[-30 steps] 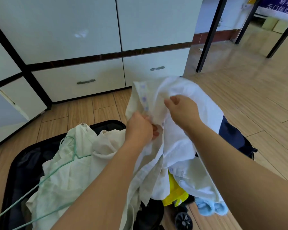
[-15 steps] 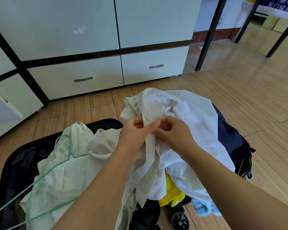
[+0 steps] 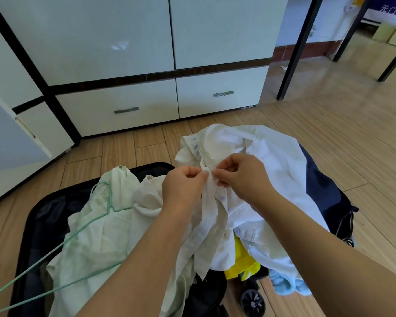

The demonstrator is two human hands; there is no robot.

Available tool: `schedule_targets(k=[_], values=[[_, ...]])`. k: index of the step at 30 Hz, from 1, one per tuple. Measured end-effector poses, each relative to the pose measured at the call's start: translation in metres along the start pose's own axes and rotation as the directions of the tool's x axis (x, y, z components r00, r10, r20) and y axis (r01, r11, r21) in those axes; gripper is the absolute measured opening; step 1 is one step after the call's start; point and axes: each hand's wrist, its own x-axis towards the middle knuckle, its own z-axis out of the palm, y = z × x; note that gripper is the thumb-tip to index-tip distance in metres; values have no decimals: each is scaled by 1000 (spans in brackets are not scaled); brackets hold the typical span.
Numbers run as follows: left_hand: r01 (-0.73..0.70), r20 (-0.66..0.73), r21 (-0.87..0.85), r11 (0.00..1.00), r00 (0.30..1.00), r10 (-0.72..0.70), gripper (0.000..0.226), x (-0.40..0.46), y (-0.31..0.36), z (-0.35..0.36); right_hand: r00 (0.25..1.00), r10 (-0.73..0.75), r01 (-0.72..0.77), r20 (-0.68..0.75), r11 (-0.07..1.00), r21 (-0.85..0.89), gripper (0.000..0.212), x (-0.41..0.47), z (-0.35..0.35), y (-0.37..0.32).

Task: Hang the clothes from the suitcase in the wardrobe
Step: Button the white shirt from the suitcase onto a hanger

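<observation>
Your left hand (image 3: 183,186): fingers pinch the button strip of the cream cotton shirt (image 3: 217,156).
Your right hand (image 3: 240,177): pinches the same strip, just beside the left.
Shirt: held over the open black suitcase (image 3: 44,216).
In the way: pale green shirt (image 3: 96,236) on a mint wire hanger (image 3: 55,248), heaped white (image 3: 279,179), yellow (image 3: 240,264) and navy clothes (image 3: 322,191).
Behind: white wardrobe drawers (image 3: 146,104), closed.

Matt crumpled cloth shirt (image 3: 270,165), glossy smooth wardrobe (image 3: 114,42) panels, metal drawer handles (image 3: 126,110), satiny wood-plank floor (image 3: 329,133).
</observation>
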Motion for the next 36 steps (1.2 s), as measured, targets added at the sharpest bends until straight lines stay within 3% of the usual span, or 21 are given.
schedule_targets(k=[7,13,18,24,29,33,36], values=[[38,101,-119,992,995,-26,6,-7,19,-1,999,-7,2,52,994,107,12,-7,-12,-25],[28,58,-182,983,998,-18,2,-12,21,0,999,37,-40,19,981,188,11,-11,-13,-28],[-18,25,-170,985,999,23,6,-13,25,-2,1000,11,-6,-27,985,174,15,-11,-11,-28],[20,138,-210,978,990,9,9,-14,32,-8,1000,2,0,-18,991,130,9,-10,-15,-21],[-29,152,-57,998,988,37,9,-11,27,-14,998,-5,0,64,996,87,10,-12,-13,-17],[-235,55,252,939,972,229,8,-11,22,-11,999,1,-4,34,998,61,7,-12,-8,-17],[-343,41,368,864,934,354,5,-15,23,-8,1000,6,-7,16,997,75,5,-12,-5,-19]])
